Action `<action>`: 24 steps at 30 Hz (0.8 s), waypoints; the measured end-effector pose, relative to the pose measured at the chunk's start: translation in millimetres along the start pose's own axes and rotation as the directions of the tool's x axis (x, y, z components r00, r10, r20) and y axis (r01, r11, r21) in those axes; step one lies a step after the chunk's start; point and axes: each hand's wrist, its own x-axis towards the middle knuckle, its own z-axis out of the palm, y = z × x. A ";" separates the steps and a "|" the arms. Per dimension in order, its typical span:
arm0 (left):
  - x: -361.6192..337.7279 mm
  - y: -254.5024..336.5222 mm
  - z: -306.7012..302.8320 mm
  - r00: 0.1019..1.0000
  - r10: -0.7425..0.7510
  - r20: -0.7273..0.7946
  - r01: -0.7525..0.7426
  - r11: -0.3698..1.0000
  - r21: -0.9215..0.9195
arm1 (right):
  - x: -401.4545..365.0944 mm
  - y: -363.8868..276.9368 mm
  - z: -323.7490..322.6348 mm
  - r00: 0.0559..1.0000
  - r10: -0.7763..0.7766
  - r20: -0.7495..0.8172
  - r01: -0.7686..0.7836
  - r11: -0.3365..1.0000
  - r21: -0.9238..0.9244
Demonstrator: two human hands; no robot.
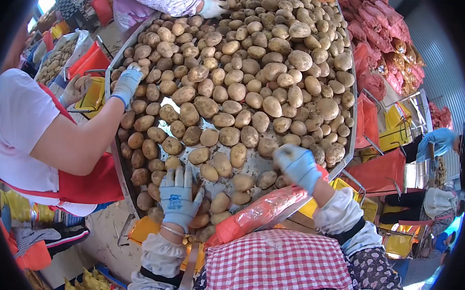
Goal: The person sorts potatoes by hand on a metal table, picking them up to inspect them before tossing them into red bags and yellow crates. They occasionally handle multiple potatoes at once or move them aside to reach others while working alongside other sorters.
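Potatoes [235, 92] lie heaped over a large metal-rimmed table [352, 114]. My left hand [179, 197], in a white and light-blue glove, rests palm down on potatoes at the near left, fingers spread. Over the near right part of the heap is my right hand [298, 166], gloved alike and smeared by motion; its fingers are bent, and what they hold, if anything, cannot be made out. Bare metal of the table shows between loose potatoes in front of my hands. Clear and red plastic [260, 211] covers the near edge.
A co-worker in a red apron [88, 177] stands at the left, one gloved hand [127, 83] on the potatoes. Another person's gloved hand [213, 8] is at the far edge. Red sacks [378, 27] are piled at the back right. Yellow and red bins [379, 172] stand right.
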 end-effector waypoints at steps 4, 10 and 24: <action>22.7 9.9 5.2 0.988 0.126 0.092 -0.118 0.989 -0.090 | 34.5 33.0 -28.6 0.931 -0.210 -0.298 0.046 0.879 -0.475; 43.9 32.6 23.6 0.894 0.049 0.445 0.054 0.975 -0.216 | 50.4 10.8 23.1 0.957 0.228 0.178 0.086 0.365 -0.927; 25.0 41.9 -7.3 0.833 0.049 0.551 0.364 -0.799 -0.479 | -3.7 42.4 0.2 0.930 -0.069 0.361 -0.203 0.723 0.660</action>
